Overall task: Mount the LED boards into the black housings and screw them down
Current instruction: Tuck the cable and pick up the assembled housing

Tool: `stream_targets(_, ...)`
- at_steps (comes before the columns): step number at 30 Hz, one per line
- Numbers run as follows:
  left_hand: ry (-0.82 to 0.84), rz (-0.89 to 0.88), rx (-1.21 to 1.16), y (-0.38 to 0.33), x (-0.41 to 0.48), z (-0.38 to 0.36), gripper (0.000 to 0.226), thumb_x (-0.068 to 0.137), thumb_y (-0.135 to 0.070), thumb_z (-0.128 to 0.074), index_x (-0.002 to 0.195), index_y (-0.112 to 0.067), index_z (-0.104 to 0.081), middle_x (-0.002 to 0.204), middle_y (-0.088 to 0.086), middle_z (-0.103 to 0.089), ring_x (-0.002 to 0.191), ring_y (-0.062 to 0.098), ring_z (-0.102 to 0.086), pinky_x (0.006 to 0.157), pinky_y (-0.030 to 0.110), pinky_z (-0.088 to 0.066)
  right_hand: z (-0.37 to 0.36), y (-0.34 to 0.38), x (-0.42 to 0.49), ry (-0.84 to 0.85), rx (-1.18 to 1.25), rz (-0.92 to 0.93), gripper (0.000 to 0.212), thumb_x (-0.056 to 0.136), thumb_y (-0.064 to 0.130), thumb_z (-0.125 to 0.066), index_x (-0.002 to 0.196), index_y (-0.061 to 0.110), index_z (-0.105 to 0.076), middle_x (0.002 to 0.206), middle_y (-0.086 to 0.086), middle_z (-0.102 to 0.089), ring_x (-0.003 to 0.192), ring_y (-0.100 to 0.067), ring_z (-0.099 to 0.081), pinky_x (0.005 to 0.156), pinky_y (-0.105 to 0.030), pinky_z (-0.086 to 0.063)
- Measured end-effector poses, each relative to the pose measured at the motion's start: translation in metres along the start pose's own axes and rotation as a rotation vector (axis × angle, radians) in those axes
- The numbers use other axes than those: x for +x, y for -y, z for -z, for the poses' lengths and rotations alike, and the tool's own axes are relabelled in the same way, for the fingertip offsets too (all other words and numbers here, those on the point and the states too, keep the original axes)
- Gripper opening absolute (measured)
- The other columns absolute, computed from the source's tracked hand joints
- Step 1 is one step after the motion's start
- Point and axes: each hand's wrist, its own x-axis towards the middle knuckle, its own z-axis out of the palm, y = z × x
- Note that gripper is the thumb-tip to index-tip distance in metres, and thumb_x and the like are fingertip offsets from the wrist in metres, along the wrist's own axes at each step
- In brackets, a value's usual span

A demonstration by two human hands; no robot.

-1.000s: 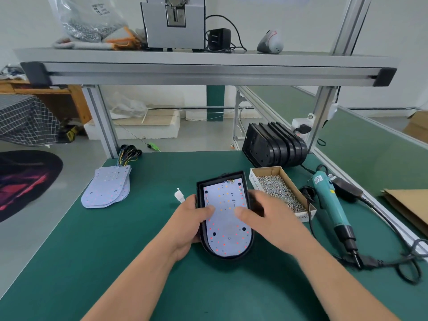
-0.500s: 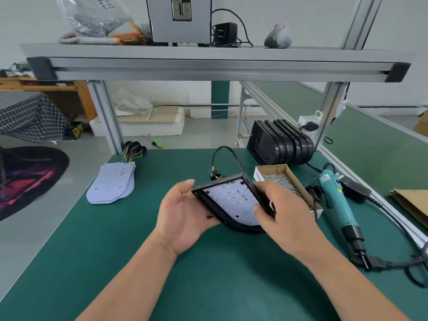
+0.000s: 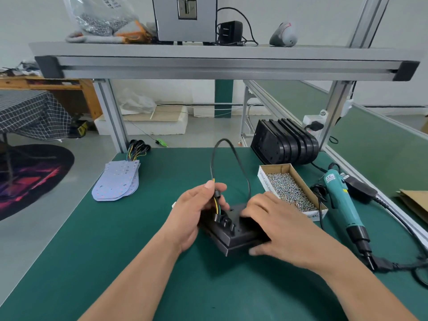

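A black housing (image 3: 234, 235) is turned back side up above the green table, its LED board hidden underneath. My left hand (image 3: 196, 212) pinches the black cable (image 3: 231, 149) where its yellow and green wires enter the housing's back. My right hand (image 3: 275, 228) grips the housing's right side, fingers curled round its edge. A stack of white LED boards (image 3: 118, 181) with wires lies at the left. Several empty black housings (image 3: 287, 142) stand in a row at the back right.
A cardboard box of screws (image 3: 291, 188) sits right of my hands. A teal electric screwdriver (image 3: 342, 202) with its cord lies further right. An aluminium shelf frame (image 3: 222, 66) spans overhead, its posts at the table's back corners.
The housing with the board lay face up on the table, was lifted and tilted, and is now flipped back side up. My left hand moved from its left edge to the cable.
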Motion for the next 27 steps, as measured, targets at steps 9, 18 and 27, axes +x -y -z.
stream_targets(9,0.181,-0.098,0.381,-0.002,-0.006,0.004,0.031,0.103,-0.045,-0.056,0.12,-0.024,-0.071,0.104,0.005,-0.081,0.104,0.016,-0.072,0.089,0.021,-0.053,-0.011,-0.007,-0.001,0.142,0.143,-0.097,0.105,0.061,0.083,-0.069,0.149,0.033,-0.04,0.123,0.019,-0.033,0.117,-0.006,-0.035,0.1,-0.029,-0.041)
stream_targets(18,0.131,-0.138,0.437,0.005,-0.003,0.004,0.023,0.103,-0.045,-0.056,0.11,-0.032,-0.073,0.104,0.001,-0.08,0.111,0.02,-0.071,0.106,0.045,-0.052,-0.016,-0.011,0.003,0.105,0.248,-0.209,0.095,0.061,0.091,-0.064,0.144,0.046,-0.046,0.117,0.029,-0.042,0.111,0.003,-0.043,0.093,-0.027,-0.043)
stream_targets(27,0.151,-0.157,0.493,0.006,-0.006,0.004,0.034,0.103,-0.046,-0.056,0.108,-0.019,-0.075,0.103,0.002,-0.078,0.1,0.028,-0.069,0.096,0.048,-0.051,-0.023,0.027,0.055,-0.471,1.064,-0.35,0.018,0.1,0.039,-0.062,0.109,0.034,-0.076,0.104,0.014,-0.076,0.098,-0.005,-0.07,0.087,-0.024,-0.055)
